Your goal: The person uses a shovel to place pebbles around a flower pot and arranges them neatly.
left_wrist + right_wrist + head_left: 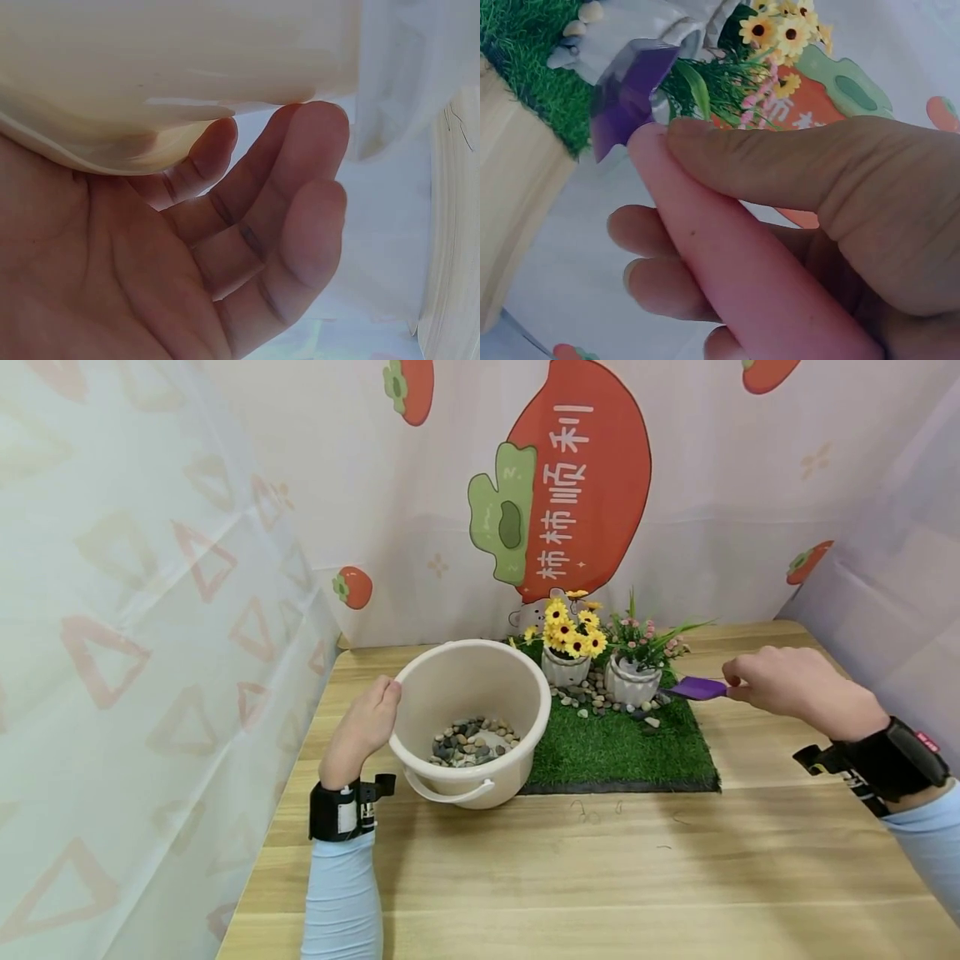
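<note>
My left hand [363,727] grips the left rim of a beige plastic bucket [513,772], its fingers bent against the wall in the left wrist view. Grey and tan pebbles [472,742] cover part of the bucket's bottom. In my right hand [806,692] is a small toy shovel with a purple blade [699,688] and a pink handle [712,232]. The blade reaches leftward, close to the white pot [632,683] of pink flowers and grass. Pebbles [592,696] lie around that pot's base; the blade's tip is hard to make out.
A mat of artificial turf [615,756] lies right of the bucket and partly behind it. Yellow flowers [566,631] stand in a second white pot [566,668] beside the first. The wooden table [570,877] meets a printed cloth backdrop [420,510] behind.
</note>
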A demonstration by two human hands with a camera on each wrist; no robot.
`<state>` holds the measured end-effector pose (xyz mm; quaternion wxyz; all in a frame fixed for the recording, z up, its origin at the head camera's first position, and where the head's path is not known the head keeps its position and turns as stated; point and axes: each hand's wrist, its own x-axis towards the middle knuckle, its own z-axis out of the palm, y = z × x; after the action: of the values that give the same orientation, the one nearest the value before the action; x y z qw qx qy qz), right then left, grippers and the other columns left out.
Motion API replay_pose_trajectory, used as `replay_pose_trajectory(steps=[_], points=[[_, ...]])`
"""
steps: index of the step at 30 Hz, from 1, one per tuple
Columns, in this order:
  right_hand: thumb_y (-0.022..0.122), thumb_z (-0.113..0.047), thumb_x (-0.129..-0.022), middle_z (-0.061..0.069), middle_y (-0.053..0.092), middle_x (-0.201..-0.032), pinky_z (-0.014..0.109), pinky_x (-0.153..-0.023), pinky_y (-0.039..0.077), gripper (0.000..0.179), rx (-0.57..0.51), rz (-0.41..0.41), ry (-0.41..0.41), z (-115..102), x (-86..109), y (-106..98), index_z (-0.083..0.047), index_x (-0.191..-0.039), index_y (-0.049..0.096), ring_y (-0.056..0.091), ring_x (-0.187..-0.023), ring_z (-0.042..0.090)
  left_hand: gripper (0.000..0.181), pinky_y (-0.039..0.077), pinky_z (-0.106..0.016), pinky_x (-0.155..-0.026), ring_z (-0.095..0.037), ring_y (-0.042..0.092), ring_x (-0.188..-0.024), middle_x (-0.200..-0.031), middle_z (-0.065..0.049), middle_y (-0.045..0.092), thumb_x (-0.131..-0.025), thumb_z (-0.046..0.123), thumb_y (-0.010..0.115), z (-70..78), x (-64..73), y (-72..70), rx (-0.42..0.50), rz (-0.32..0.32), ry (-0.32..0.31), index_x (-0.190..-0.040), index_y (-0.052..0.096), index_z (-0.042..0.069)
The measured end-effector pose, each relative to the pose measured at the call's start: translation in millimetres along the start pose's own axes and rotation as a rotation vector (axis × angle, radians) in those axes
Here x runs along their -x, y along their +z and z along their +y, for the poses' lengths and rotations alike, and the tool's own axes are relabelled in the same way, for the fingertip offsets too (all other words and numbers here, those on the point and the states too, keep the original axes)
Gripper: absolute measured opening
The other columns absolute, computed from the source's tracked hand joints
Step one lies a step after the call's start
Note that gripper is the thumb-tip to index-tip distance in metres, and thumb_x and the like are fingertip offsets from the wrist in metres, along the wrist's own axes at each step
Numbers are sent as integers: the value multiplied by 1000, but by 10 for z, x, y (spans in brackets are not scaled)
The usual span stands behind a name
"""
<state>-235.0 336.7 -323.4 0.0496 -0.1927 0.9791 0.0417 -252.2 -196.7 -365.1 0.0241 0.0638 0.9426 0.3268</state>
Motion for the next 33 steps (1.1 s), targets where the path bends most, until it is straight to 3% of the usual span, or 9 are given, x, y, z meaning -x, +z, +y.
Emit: replay_pose_trajectory(steps=[11,23,28,33], points=[[69,-16,-89,-6,62,-76,32,-54,37,6,-21,-15,-17,-48,87,-110,-17,-95,68,49,-61,10,45,45,-36,-74,-30,61,-93,-102,-17,61,-106,37,21,40,-1,-20,-28,31,6,-116,52,6],[69,-21,-92,-10,68,-79,27,-54,41,8,-104,142,-61,-211,192,-204,-22,-99,72,53,-59,3,46,46,-38,-75,-31,61,-96,-105,-17,61,-106,38,21,31,-5,-28,-32,17,-9,-120,51,7],[70,-21,-91,-13,65,-72,22,-50,35,6,-166,266,-102,-249,258,-89,-24,-96,70,47,-55,-5,45,46,-37,-75,-30,61,-95,-105,-17,61,-106,37,21,31,9,-21,-16,12,-10,-118,51,5],[68,-21,-92,-15,57,-64,21,-48,32,7,-270,290,-100,-303,322,97,-20,-99,70,38,-49,-4,46,46,-36,-74,-30,61,-94,-105,-18,61,-107,36,21,25,30,-18,-1,5,-10,-119,51,4]])
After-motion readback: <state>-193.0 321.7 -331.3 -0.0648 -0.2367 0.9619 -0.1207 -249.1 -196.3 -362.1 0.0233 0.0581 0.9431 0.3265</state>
